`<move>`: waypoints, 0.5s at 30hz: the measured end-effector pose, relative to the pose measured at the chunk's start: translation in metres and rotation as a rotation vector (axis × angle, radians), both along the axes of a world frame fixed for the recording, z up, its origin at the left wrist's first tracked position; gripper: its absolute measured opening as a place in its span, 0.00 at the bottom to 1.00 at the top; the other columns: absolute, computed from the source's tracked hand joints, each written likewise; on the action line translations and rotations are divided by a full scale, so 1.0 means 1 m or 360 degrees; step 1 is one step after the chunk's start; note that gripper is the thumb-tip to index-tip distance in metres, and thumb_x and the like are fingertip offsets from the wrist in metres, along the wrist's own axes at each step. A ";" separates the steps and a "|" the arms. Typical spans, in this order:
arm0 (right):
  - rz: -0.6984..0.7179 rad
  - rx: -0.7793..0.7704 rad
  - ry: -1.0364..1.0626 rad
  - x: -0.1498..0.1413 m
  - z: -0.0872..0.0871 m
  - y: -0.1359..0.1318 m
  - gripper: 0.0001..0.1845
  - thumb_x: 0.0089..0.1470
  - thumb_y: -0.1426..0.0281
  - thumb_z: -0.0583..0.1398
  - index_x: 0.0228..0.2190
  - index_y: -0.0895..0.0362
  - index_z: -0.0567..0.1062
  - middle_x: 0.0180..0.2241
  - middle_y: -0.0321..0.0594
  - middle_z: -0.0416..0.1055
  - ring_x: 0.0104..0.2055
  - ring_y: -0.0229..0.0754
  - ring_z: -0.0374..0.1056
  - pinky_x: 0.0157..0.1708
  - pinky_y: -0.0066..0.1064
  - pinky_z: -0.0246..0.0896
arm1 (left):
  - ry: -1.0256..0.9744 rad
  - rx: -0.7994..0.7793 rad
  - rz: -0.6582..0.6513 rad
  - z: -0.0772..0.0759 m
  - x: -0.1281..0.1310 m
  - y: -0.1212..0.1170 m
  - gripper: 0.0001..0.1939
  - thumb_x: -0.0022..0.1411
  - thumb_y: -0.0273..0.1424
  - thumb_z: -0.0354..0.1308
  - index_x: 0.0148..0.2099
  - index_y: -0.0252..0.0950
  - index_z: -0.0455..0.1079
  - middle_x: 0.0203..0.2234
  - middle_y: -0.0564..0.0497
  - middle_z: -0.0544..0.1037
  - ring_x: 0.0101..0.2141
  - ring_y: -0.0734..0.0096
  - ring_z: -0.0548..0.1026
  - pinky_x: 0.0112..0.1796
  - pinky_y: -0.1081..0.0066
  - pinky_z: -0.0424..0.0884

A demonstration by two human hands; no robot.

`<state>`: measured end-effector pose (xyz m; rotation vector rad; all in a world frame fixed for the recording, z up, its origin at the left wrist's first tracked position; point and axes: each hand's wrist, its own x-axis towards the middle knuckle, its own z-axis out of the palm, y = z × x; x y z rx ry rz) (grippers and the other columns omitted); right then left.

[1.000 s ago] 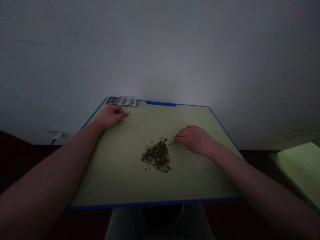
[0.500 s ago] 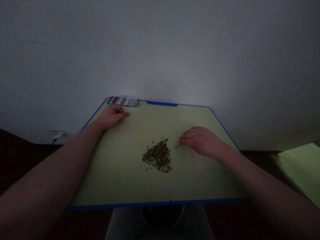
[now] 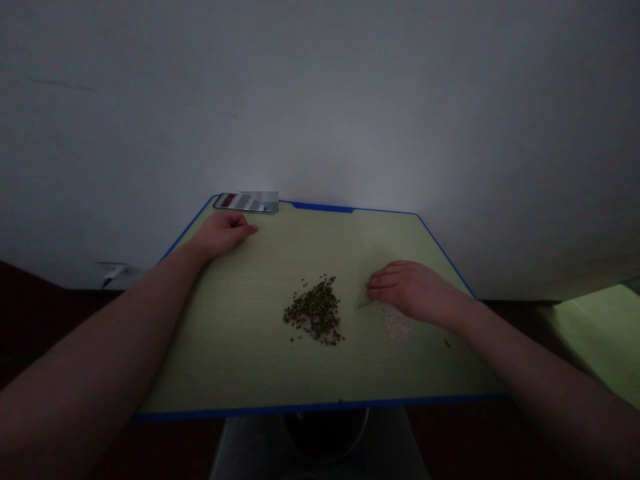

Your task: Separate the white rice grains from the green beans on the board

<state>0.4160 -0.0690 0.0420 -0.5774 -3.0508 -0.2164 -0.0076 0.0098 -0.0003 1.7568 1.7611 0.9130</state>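
A heap of small dark green seeds (image 3: 315, 311) lies near the middle of the counter (image 3: 225, 350), toward the near edge. I think they are light and hard, and they can roll easily, so one takes them from the heap's edge, not seed by seed. Just beside it is a patch of pale grains (image 3: 397, 324), partly under the right hand (image 3: 413, 291). Those fingers are curved and touch a small clear piece (image 3: 364, 300), but I cannot tell if they pinch it. The left hand (image 3: 223, 234) lies loosely curled and empty near the far edge, just beside a phone (image 3: 245, 202).
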 end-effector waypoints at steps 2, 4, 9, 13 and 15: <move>-0.0004 0.0000 0.0011 0.004 0.001 0.003 0.14 0.64 0.78 0.61 0.46 0.54 0.84 0.47 0.41 0.84 0.49 0.47 0.79 0.49 0.40 0.70 | 0.0003 -0.0004 0.0005 0.000 0.000 0.000 0.19 0.51 0.45 0.63 0.21 0.39 0.62 0.16 0.55 0.62 0.21 0.74 0.59 0.24 0.70 0.56; -0.0033 0.0013 0.0024 0.003 0.002 0.007 0.15 0.65 0.78 0.60 0.46 0.52 0.84 0.47 0.40 0.84 0.50 0.46 0.79 0.50 0.39 0.70 | 0.0003 -0.0005 0.0002 0.001 0.000 0.000 0.19 0.51 0.44 0.63 0.21 0.39 0.62 0.16 0.55 0.62 0.21 0.74 0.59 0.24 0.70 0.56; -0.0006 -0.0028 0.0034 -0.010 0.000 0.009 0.16 0.65 0.77 0.60 0.47 0.53 0.84 0.49 0.41 0.84 0.52 0.46 0.78 0.53 0.40 0.70 | 0.0008 -0.0021 0.0016 0.003 0.002 -0.002 0.18 0.52 0.43 0.63 0.21 0.39 0.63 0.16 0.55 0.62 0.21 0.74 0.59 0.24 0.70 0.56; 0.0073 -0.0096 0.0045 0.003 -0.002 -0.003 0.15 0.65 0.77 0.61 0.48 0.53 0.84 0.49 0.42 0.83 0.52 0.46 0.79 0.54 0.42 0.72 | 0.0021 -0.0007 0.0008 0.004 0.003 -0.003 0.18 0.52 0.43 0.63 0.21 0.39 0.62 0.16 0.55 0.62 0.21 0.74 0.59 0.24 0.70 0.55; 0.0080 -0.0085 0.0078 0.016 -0.001 -0.013 0.15 0.66 0.77 0.60 0.47 0.52 0.84 0.48 0.41 0.84 0.52 0.45 0.79 0.54 0.41 0.72 | 0.0017 -0.0008 0.0013 0.004 0.003 -0.004 0.18 0.52 0.43 0.63 0.21 0.39 0.62 0.16 0.55 0.62 0.21 0.74 0.59 0.24 0.70 0.55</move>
